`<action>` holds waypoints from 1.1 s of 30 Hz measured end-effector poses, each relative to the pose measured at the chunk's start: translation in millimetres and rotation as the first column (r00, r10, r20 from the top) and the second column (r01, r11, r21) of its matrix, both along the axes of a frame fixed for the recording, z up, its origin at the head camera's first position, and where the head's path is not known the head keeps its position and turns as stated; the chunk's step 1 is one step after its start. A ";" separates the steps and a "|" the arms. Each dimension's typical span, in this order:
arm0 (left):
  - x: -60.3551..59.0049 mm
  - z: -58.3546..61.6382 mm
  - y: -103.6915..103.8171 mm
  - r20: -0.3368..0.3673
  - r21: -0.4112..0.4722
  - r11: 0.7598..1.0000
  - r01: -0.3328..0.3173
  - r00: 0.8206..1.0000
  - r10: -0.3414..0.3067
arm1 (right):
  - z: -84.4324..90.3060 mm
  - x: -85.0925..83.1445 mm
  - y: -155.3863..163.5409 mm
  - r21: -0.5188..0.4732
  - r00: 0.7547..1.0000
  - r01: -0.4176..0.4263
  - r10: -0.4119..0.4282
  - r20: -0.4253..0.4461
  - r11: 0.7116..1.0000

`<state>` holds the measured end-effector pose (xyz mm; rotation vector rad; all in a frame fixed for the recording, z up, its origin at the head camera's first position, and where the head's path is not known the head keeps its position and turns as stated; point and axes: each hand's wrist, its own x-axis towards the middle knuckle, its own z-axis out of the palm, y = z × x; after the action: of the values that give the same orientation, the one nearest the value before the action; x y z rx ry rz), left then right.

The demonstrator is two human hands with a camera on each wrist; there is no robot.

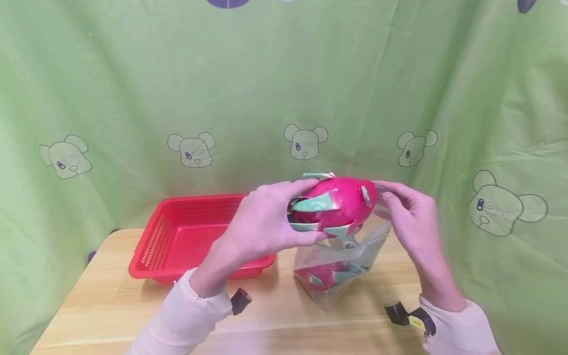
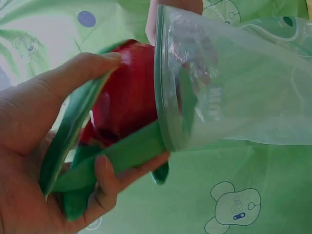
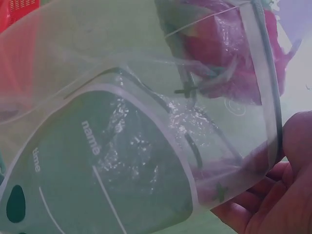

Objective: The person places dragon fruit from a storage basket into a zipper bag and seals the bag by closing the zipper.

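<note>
My left hand (image 1: 266,217) grips a pink dragon fruit (image 1: 343,204) with green scales, thumb and fingers curled round its scaly end. In the left wrist view the front end of this fruit (image 2: 129,92) sits inside the mouth of a clear zip bag (image 2: 234,92). My right hand (image 1: 414,217) pinches the bag's rim on the far side of the fruit. Printed words and a green label show on the bag (image 3: 122,161) in the right wrist view. Low in the bag, seen through the plastic, lies another dragon fruit (image 1: 324,276).
A red plastic basket (image 1: 153,246) with perforated walls stands on the wooden table (image 1: 275,325), left of the bag and partly behind my left arm. A green curtain (image 1: 248,88) with bear-head prints hangs behind the table and along its sides.
</note>
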<state>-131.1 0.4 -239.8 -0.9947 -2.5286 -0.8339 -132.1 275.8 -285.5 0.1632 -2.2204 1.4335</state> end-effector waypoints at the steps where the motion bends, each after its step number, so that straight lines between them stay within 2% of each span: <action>1: 0.3 0.3 0.8 -0.004 -0.025 1.000 -0.014 1.000 0.014 | 0.4 -0.2 -0.4 0.002 1.000 -0.004 0.004 -0.002 1.000; 6: 1.9 4.1 6.1 -0.033 -0.093 0.993 -0.071 0.997 0.068 | 1.1 -1.1 -1.2 0.011 0.999 -0.024 0.024 -0.021 1.000; 12: 4.0 11.5 11.5 0.047 -0.127 0.991 -0.041 0.998 0.047 | 2.5 -0.3 -1.8 0.020 1.000 -0.023 0.023 -0.017 1.000; 15: 5.3 13.4 14.2 0.068 -0.166 0.985 -0.047 0.996 0.059 | 2.9 0.1 -2.4 0.023 1.000 -0.020 0.020 -0.018 1.000; 21: 8.3 15.1 18.0 0.026 -0.244 0.964 -0.107 0.993 0.117 | 4.3 1.0 -4.5 0.020 1.000 -0.018 0.018 -0.023 1.000; 25: 6.0 15.5 19.5 0.001 -0.285 0.951 -0.124 0.992 0.130 | 5.2 1.9 -6.6 0.025 1.000 -0.016 0.016 -0.026 1.000; 33: -1.0 13.8 18.5 0.126 -0.254 0.966 -0.052 0.988 0.087 | 4.6 2.2 -8.7 0.025 0.999 -0.019 0.020 -0.032 1.000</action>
<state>-132.1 19.0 -226.0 -0.9430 -2.8223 -0.5907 -129.9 267.0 -280.8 0.2152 -2.2172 1.4042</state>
